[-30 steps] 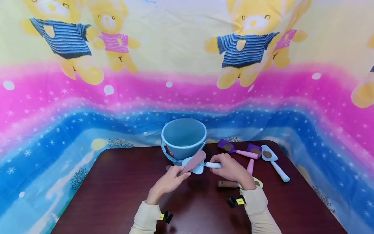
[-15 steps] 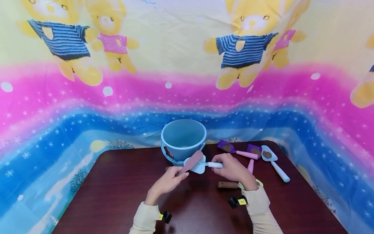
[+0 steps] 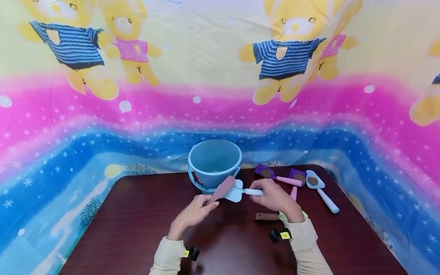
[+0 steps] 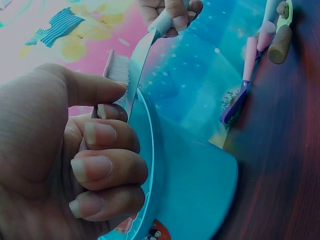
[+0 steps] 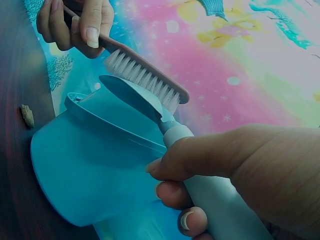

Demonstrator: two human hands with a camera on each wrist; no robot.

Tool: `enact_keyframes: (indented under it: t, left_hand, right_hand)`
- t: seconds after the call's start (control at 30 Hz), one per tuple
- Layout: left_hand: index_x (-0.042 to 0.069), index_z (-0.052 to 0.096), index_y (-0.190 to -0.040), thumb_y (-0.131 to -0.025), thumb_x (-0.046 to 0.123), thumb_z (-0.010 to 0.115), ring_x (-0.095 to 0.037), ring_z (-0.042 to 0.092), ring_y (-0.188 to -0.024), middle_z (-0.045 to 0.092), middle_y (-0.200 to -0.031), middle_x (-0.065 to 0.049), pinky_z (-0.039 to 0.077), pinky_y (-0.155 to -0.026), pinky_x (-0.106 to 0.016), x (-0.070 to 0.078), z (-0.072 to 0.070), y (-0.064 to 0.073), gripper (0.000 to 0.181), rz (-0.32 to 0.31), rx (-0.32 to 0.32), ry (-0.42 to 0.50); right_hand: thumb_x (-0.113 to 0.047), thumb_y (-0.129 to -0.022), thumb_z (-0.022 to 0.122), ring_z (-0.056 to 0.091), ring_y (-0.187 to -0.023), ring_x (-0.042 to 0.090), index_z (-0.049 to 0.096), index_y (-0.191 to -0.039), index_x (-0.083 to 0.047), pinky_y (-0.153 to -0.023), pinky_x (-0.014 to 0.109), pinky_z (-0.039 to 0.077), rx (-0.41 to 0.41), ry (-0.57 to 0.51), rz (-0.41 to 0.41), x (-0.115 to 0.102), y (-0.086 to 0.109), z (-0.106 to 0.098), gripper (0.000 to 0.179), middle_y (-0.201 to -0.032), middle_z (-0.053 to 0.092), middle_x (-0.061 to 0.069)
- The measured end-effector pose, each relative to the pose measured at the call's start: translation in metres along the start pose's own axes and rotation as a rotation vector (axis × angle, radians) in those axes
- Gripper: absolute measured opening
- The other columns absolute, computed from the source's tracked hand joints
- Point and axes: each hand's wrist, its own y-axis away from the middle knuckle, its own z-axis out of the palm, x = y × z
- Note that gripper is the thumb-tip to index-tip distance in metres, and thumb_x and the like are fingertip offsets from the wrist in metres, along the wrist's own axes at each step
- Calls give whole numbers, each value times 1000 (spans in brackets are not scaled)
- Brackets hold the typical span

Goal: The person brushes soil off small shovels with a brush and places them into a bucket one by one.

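Text: none legible | yellow wrist tags [image 3: 285, 235]: too small | bucket sticker [image 4: 160, 230]: unreadable

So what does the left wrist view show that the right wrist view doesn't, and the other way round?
Only the left wrist view shows the purple shovel, the brown handle and a sticker on the bucket.

Only the right wrist view shows a small brown lump on the table.

Both show the left hand holding the white-bristled brush, the right hand gripping the light blue trowel, and the bucket.
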Motion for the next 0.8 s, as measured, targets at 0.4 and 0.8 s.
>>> enact_keyframes:
  t: [0.4, 0.8]
  left_hand:
    - [10, 58, -83, -105, 29, 57, -10, 41, -55, 43, -63, 2, 39, -57, -24, -2, 0, 2, 29, -15, 2, 3]
    - [9, 58, -85, -105, 29, 56, -10, 39, -54, 41, -63, 3, 38, -55, -25, -5, -6, 2, 28, -1, 20, 16]
  right_hand:
    - [-10, -90, 75, 55, -70, 14, 72, -94, -13, -71, 32, 51, 1, -3, -3, 0, 0, 1, 5, -78, 64, -7]
    - [-15, -92, 74, 50, -62, 12, 72, -93, -9, -68, 31, 48, 13, -2, -16, 0, 2, -3, 6, -71, 59, -6]
